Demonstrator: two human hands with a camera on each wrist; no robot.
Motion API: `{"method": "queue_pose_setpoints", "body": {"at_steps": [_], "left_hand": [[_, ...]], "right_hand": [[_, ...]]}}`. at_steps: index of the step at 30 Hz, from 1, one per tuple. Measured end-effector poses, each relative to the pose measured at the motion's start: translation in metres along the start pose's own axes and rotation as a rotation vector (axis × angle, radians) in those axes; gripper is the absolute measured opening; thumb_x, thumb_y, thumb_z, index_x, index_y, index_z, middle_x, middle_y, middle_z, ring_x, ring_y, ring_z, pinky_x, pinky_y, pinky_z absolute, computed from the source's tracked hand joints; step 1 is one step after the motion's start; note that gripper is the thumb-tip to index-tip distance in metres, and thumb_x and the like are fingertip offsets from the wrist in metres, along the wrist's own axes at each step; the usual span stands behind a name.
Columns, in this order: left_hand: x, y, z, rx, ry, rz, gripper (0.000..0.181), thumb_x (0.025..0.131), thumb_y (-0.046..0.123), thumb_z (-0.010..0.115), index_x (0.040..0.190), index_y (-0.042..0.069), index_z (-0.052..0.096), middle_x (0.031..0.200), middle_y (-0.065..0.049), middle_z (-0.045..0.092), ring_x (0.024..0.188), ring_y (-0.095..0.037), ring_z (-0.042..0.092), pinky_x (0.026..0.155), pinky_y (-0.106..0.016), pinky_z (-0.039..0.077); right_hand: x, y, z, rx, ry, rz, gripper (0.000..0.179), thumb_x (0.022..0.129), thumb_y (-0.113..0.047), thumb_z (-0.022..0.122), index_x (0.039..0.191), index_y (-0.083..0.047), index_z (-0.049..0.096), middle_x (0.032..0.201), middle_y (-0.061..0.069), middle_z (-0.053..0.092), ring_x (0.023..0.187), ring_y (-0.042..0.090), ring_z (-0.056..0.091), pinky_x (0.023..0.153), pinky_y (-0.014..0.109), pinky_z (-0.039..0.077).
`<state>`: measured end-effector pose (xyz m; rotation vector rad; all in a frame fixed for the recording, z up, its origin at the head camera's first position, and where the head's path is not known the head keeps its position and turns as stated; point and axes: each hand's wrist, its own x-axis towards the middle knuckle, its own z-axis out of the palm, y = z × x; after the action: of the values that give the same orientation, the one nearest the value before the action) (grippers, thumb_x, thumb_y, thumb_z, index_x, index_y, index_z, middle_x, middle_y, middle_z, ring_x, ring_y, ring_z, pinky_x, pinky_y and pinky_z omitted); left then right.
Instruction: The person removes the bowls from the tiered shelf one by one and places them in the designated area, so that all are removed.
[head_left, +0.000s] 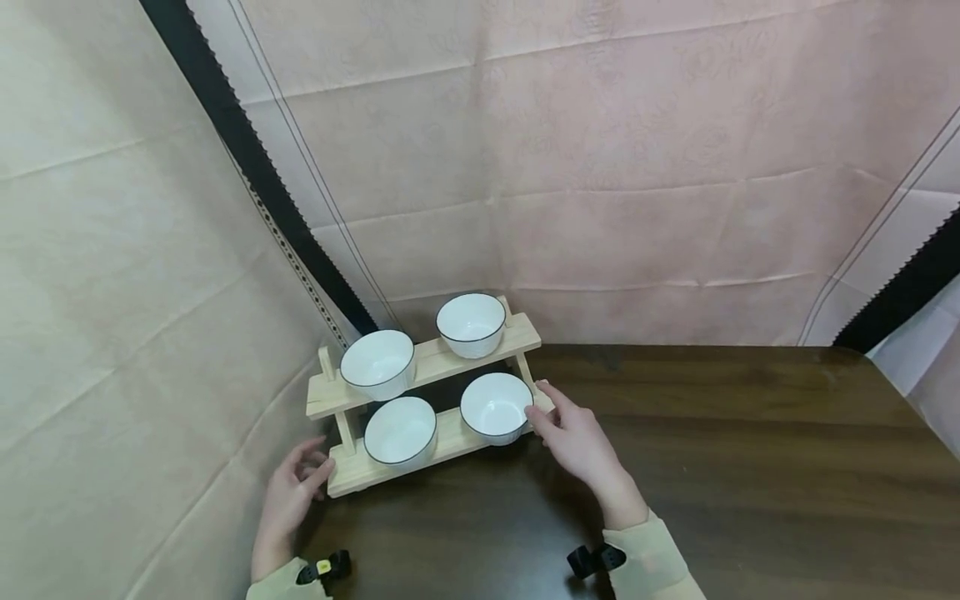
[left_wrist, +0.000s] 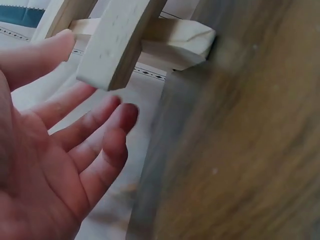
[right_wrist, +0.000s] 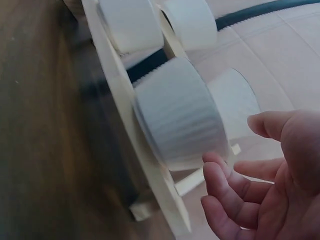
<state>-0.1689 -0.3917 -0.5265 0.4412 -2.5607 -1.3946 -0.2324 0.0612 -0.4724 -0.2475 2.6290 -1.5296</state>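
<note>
A two-tier pale wooden rack (head_left: pixel 349 472) stands angled at the table's back left and holds several white bowls with dark rims. On the upper tier are a left bowl (head_left: pixel 378 364) and a right bowl (head_left: pixel 471 325). The lower tier bears another left bowl (head_left: pixel 401 432) and a right bowl (head_left: pixel 497 407). My left hand (head_left: pixel 291 493) is beside the rack's left end, fingers loosely bent around the board end (left_wrist: pixel 112 50) with nothing gripped. At the opposite end, my right hand (head_left: pixel 581 442) has its relaxed fingers (right_wrist: pixel 227 192) close to the lower right bowl; whether they touch is unclear.
The brown wooden table (head_left: pixel 720 467) extends to the right and front. Pale cloth walls rise behind (head_left: pixel 637 167) and close on the left (head_left: pixel 150 333), near the rack and my left hand. Dark bands run along the cloth.
</note>
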Motion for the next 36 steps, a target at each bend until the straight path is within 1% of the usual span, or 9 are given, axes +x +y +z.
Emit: {"method": "queue_pose_setpoints", "body": {"at_steps": [4, 8, 13, 18, 25, 28, 31, 34, 36], "left_hand": [[0.001, -0.002, 0.001, -0.003, -0.038, -0.054, 0.053, 0.104, 0.019, 0.072, 0.153, 0.005, 0.057, 0.113, -0.01, 0.07, 0.068, -0.01, 0.061, 0.061, -0.03, 0.055], [0.0, -0.003, 0.004, 0.002, -0.044, -0.083, 0.051, 0.103, 0.017, 0.073, 0.15, 0.004, 0.061, 0.108, -0.011, 0.073, 0.067, -0.013, 0.063, 0.058, -0.031, 0.056], [0.003, -0.004, 0.007, 0.008, -0.063, -0.079, 0.052, 0.102, 0.017, 0.072, 0.151, 0.003, 0.059, 0.111, -0.014, 0.075, 0.066, -0.016, 0.066, 0.058, -0.032, 0.056], [0.003, -0.005, 0.005, -0.009, -0.064, -0.074, 0.054, 0.102, 0.015, 0.073, 0.152, 0.003, 0.057, 0.111, -0.013, 0.076, 0.063, -0.016, 0.066, 0.058, -0.032, 0.056], [0.001, -0.009, 0.003, -0.005, -0.071, -0.055, 0.055, 0.102, 0.016, 0.074, 0.152, 0.004, 0.057, 0.109, -0.01, 0.077, 0.06, -0.015, 0.064, 0.058, -0.031, 0.056], [0.001, -0.01, 0.004, -0.004, -0.07, -0.059, 0.054, 0.101, 0.016, 0.074, 0.151, 0.004, 0.058, 0.107, -0.009, 0.076, 0.059, -0.016, 0.064, 0.058, -0.031, 0.057], [0.0, -0.009, 0.004, -0.001, -0.075, -0.087, 0.054, 0.102, 0.015, 0.073, 0.152, 0.004, 0.057, 0.109, -0.009, 0.075, 0.061, -0.016, 0.064, 0.059, -0.032, 0.057], [0.0, -0.009, 0.003, 0.001, -0.079, -0.099, 0.056, 0.103, 0.018, 0.074, 0.154, 0.004, 0.056, 0.11, -0.008, 0.074, 0.064, -0.015, 0.065, 0.059, -0.031, 0.057], [0.0, -0.008, 0.002, -0.005, -0.089, -0.095, 0.058, 0.103, 0.018, 0.075, 0.155, 0.003, 0.054, 0.111, -0.008, 0.073, 0.064, -0.015, 0.065, 0.059, -0.032, 0.057]], "right_hand": [[0.002, 0.001, 0.012, 0.007, -0.009, 0.01, 0.067, 0.109, -0.047, 0.064, 0.167, -0.02, 0.044, 0.094, 0.013, 0.075, 0.078, 0.017, 0.066, 0.068, 0.033, 0.052], [0.005, 0.002, 0.02, 0.033, 0.003, 0.016, 0.066, 0.109, -0.042, 0.065, 0.167, -0.017, 0.043, 0.093, 0.012, 0.077, 0.078, 0.019, 0.068, 0.068, 0.033, 0.052], [0.006, 0.004, 0.024, 0.097, 0.029, 0.039, 0.066, 0.109, -0.036, 0.065, 0.167, -0.014, 0.042, 0.09, 0.011, 0.077, 0.079, 0.024, 0.071, 0.069, 0.032, 0.054], [0.009, 0.005, 0.028, 0.149, 0.025, 0.044, 0.066, 0.11, -0.034, 0.064, 0.168, -0.014, 0.04, 0.086, 0.007, 0.076, 0.075, 0.02, 0.07, 0.072, 0.032, 0.055], [0.008, 0.003, 0.027, 0.162, -0.002, 0.037, 0.066, 0.11, -0.034, 0.063, 0.168, -0.011, 0.04, 0.083, 0.006, 0.075, 0.071, 0.017, 0.068, 0.073, 0.033, 0.055], [0.008, 0.005, 0.026, 0.157, -0.017, 0.038, 0.068, 0.11, -0.036, 0.063, 0.168, -0.01, 0.038, 0.082, 0.006, 0.075, 0.072, 0.017, 0.068, 0.073, 0.033, 0.054], [0.009, 0.006, 0.028, 0.161, -0.033, 0.046, 0.069, 0.11, -0.036, 0.063, 0.169, -0.009, 0.038, 0.083, 0.006, 0.075, 0.072, 0.017, 0.068, 0.073, 0.033, 0.054], [0.009, 0.006, 0.029, 0.188, -0.031, 0.04, 0.069, 0.11, -0.035, 0.064, 0.168, -0.009, 0.038, 0.082, 0.006, 0.074, 0.072, 0.018, 0.068, 0.073, 0.033, 0.055], [0.009, 0.006, 0.029, 0.215, -0.029, 0.036, 0.068, 0.11, -0.033, 0.065, 0.168, -0.009, 0.039, 0.081, 0.006, 0.074, 0.071, 0.018, 0.068, 0.074, 0.033, 0.056]]}}
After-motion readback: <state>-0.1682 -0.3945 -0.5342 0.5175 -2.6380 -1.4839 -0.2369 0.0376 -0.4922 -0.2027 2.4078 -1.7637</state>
